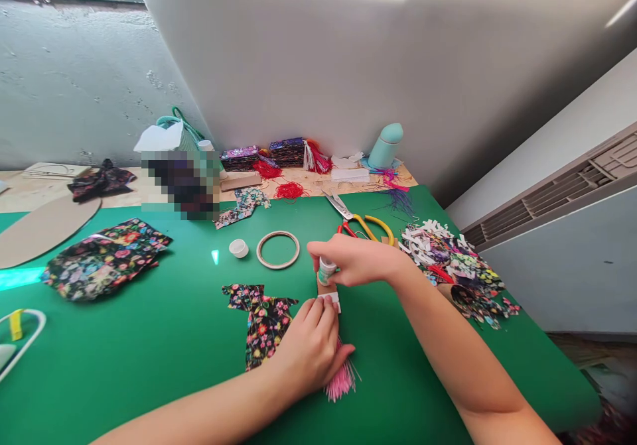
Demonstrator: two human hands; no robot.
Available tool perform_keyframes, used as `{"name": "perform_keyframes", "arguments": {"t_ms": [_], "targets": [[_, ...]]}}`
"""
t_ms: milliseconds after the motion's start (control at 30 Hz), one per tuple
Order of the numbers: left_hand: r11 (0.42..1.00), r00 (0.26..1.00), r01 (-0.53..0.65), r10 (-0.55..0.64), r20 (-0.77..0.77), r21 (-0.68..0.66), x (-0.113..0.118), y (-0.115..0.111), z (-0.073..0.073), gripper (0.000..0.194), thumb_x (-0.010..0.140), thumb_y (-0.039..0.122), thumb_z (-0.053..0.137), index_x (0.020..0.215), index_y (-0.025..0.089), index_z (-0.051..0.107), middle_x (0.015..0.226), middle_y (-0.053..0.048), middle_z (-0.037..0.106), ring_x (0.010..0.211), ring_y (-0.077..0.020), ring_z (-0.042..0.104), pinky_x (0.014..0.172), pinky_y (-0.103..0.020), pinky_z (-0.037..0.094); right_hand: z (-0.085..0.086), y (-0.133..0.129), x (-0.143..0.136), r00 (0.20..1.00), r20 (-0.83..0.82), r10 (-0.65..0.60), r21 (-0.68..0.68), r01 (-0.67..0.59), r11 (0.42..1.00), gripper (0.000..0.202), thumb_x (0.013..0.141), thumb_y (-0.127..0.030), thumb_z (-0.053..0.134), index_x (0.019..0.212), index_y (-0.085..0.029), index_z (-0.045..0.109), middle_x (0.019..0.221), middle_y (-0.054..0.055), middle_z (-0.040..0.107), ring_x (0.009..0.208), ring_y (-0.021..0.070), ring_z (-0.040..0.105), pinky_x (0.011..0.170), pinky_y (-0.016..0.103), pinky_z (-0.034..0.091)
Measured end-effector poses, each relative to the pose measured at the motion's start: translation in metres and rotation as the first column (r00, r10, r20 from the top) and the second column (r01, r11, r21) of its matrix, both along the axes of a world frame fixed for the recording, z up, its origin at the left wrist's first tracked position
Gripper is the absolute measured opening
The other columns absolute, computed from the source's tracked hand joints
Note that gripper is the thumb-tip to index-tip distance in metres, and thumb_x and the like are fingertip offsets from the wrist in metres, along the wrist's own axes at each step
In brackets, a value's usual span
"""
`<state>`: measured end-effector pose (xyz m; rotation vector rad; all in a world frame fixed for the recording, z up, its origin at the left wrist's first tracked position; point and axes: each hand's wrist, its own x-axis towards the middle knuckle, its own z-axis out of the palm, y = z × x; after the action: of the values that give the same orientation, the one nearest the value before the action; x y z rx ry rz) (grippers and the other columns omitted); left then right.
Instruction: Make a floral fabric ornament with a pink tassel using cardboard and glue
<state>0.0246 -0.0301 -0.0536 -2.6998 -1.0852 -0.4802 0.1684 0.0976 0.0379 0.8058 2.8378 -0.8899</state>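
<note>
A pale wall [308, 60] rises at 12 o'clock behind my green mat [174, 379]. Near its middle, my right hand [355, 259] is closed around a small bottle [327, 271], thumb and fingers wrapped on it, just above a brown strip [324, 289]. My left hand [316, 329] is half flat, fingers together, thumb spread, pressing over a white flap [335, 297] on the strip without clasping anything that I can see.

I take this for a gluing step: the bottle is poised over the strip's 12 o'clock end, and the cap [238, 249] sits off at 10 o'clock. The next move seems to call for a light, even squeeze while my left fingers keep the flap steady. Whether glue is out yet, I cannot tell.

The strip looks narrow and flat, the flap a clean white across it. A pink tassel [340, 382] fans out at 6 o'clock, loose and fine-stranded; my palm hides where it joins. Dark floral cloth [259, 322] lies at 8 o'clock, partly under my wrist.
</note>
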Motion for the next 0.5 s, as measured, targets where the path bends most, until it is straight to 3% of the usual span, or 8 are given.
{"name": "perform_keyframes", "arguments": {"t_ms": [167, 367, 500], "targets": [[1.0, 1.0, 0.001, -0.001, 0.006, -0.008, 0.0001, 0.0003, 0.0005, 0.046, 0.087, 0.041, 0.048, 0.103, 0.001, 0.065, 0.102, -0.021, 0.065, 0.095, -0.0321, 0.057, 0.084, -0.043, 0.044, 0.0008, -0.0015, -0.002, 1.0, 0.007, 0.001, 0.111, -0.002, 0.994, 0.026, 0.071, -0.007, 0.058, 0.094, -0.018, 0.051, 0.069, -0.001, 0.055, 0.058, 0.0117, 0.047, 0.047, 0.019, 0.024], [1.0, 1.0, 0.006, -0.006, 0.002, -0.009, -0.0007, 0.0007, 0.0003, 0.048, 0.087, 0.041, 0.047, 0.104, 0.0, 0.065, 0.104, -0.022, 0.064, 0.096, -0.0328, 0.057, 0.084, -0.043, 0.044, 0.004, -0.0036, -0.0032, 0.999, 0.041, 0.008, 0.02, -0.009, 1.0, 0.027, 0.07, -0.016, 0.064, 0.094, -0.019, 0.051, 0.068, -0.001, 0.054, 0.06, 0.0129, 0.049, 0.047, 0.019, 0.025], [1.0, 1.0, 0.008, -0.008, 0.005, 0.0, -0.0005, 0.0008, -0.0006, 0.048, 0.086, 0.04, 0.048, 0.105, -0.001, 0.064, 0.104, -0.022, 0.064, 0.096, -0.0332, 0.057, 0.084, -0.043, 0.044, 0.0025, -0.004, -0.0046, 1.0, 0.023, 0.003, 0.091, -0.006, 0.996, 0.026, 0.072, -0.008, 0.057, 0.094, -0.018, 0.05, 0.068, -0.001, 0.054, 0.059, 0.0126, 0.048, 0.048, 0.019, 0.025]]}}
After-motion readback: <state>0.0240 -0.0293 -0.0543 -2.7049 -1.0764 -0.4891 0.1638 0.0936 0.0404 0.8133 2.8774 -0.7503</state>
